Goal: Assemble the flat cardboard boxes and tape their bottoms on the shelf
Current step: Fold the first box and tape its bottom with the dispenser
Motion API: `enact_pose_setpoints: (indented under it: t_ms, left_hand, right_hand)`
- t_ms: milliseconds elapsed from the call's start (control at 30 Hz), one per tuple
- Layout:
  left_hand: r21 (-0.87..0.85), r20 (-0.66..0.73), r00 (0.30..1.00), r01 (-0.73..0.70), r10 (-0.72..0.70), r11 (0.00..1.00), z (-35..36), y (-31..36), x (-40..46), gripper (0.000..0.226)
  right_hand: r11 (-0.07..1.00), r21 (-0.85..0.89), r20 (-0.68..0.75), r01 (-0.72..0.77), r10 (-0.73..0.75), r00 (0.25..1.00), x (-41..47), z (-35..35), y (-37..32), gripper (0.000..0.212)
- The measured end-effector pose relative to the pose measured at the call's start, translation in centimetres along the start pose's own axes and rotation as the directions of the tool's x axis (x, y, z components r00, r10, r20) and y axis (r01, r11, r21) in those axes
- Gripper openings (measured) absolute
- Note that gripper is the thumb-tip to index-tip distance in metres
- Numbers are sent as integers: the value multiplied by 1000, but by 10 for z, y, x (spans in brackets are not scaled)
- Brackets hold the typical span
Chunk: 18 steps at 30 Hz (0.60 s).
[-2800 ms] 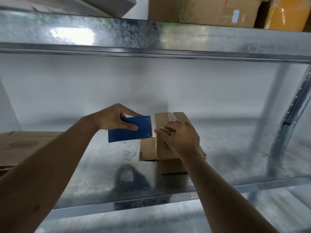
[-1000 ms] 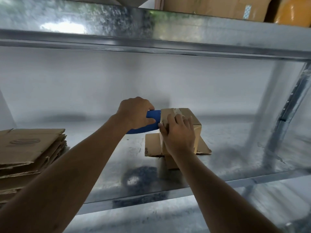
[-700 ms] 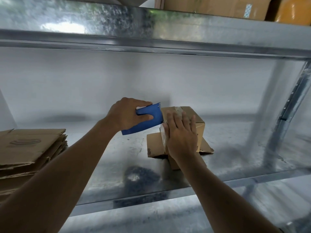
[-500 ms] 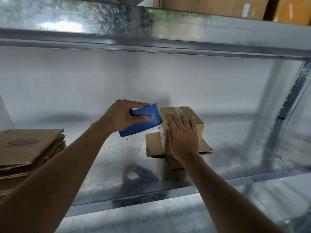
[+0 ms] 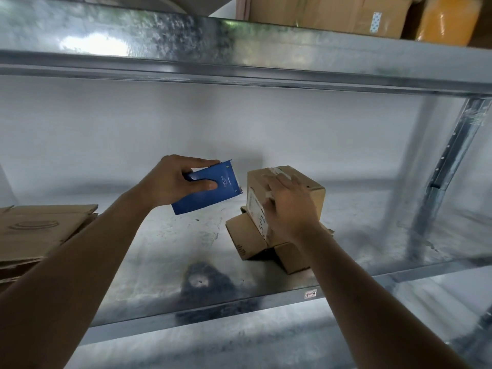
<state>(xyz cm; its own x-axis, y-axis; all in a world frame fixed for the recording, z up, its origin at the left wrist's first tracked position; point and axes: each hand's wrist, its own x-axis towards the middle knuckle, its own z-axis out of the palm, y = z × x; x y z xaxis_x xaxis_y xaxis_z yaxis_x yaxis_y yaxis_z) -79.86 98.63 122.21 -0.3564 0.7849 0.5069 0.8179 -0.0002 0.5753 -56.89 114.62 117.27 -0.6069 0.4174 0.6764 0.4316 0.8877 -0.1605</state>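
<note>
Gripping the blue tape dispenser [image 5: 210, 188] at frame center, the left hand [image 5: 170, 179] curled thumb and fingers round it, clear of the box. Right hand [image 5: 288, 209] lay on the small cardboard box [image 5: 306, 186] right of center, fingers blurred, loosely bent over its taped top; box stood on the metal shelf [image 5: 159, 251], flaps splayed underneath. Flat cardboard stack [image 5: 40, 230] sat at left edge

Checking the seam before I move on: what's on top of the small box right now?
The right hand lies flat over the box top and near face. A strip of clear tape shows at the far edge. The hand covers the rest of the seam.
</note>
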Motion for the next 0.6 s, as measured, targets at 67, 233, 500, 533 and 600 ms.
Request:
enact_pose_setpoints:
  t_ms: [67,233,500,533,600]
  left_hand:
    - [-17,23,1000,3,-2,1000,-3,4,-1,49]
    - [-43,54,998,-18,20,999,2,25,-9,54]
    - [-115,67,997,-39,47,993,20,60,-40,54]
    - [-123,58,997,-41,49,992,21,63,-45,54]
    - [-136,46,998,-41,47,990,22,68,-54,55]
  right_hand:
    - [1000,-28,75,7,-5,997,-1,-12,3,51]
    - [969,-238,170,-57,100,980,2,-29,2,55]
    - [958,-288,177,-8,62,982,-12,-43,16,45]
    - [976,-217,175,8,31,984,-16,-46,24,46]
    - [999,10,188,33,-34,981,-22,-55,41,50]
